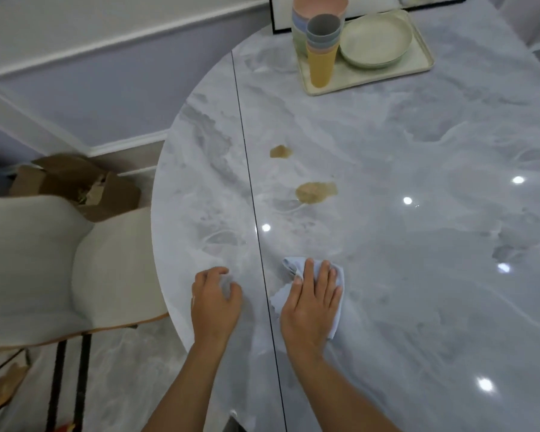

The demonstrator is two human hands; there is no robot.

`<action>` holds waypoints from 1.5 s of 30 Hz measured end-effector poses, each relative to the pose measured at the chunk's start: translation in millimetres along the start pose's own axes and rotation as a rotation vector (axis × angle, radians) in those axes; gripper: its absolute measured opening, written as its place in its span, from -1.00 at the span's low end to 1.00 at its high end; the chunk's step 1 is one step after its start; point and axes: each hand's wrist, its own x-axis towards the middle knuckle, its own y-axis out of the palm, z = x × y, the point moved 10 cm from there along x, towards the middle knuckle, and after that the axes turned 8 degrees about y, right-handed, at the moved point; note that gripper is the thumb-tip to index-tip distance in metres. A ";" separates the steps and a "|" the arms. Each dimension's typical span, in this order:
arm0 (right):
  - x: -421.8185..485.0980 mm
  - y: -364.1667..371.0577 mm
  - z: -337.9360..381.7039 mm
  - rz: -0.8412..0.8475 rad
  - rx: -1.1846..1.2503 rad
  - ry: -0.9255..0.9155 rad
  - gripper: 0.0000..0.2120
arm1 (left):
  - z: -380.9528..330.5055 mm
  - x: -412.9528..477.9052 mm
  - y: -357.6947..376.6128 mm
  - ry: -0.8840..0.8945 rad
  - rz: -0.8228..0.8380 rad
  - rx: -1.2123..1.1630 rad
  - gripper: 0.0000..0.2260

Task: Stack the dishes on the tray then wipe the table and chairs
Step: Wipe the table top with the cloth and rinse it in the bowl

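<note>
My right hand (312,300) presses flat on a light blue cloth (337,313) lying on the grey marble table (418,213), near its front edge. To its left, my left hand (215,297) rests on the tabletop with fingers curled and nothing in it. Two brown spill stains mark the table further back, a small stain (281,151) and a larger stain (316,192). At the far end stands a cream tray (368,77) with a stack of coloured cups (321,51), stacked bowls (320,7) and pale green plates (375,42).
A cream upholstered chair (60,263) with dark legs stands left of the table. Behind it on the floor lies an open cardboard box (75,182). A dark seam (256,229) runs across the tabletop between my hands. A wall with white mouldings is at the back left.
</note>
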 end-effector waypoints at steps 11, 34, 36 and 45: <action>62.0 11.9 22.6 -0.198 0.081 0.383 -0.46 | -37.9 152.6 13.9 0.348 0.122 0.031 -0.73; 227.9 5.0 63.8 -0.165 0.306 0.240 -0.50 | -60.0 235.7 53.4 0.554 0.633 0.487 -0.03; 236.1 11.4 68.0 -0.108 0.291 0.167 -0.50 | -60.4 235.8 53.2 0.552 0.629 0.484 -0.03; 224.4 22.8 91.8 0.082 0.209 -0.063 -0.55 | -62.1 235.1 51.8 0.550 0.615 0.514 -0.02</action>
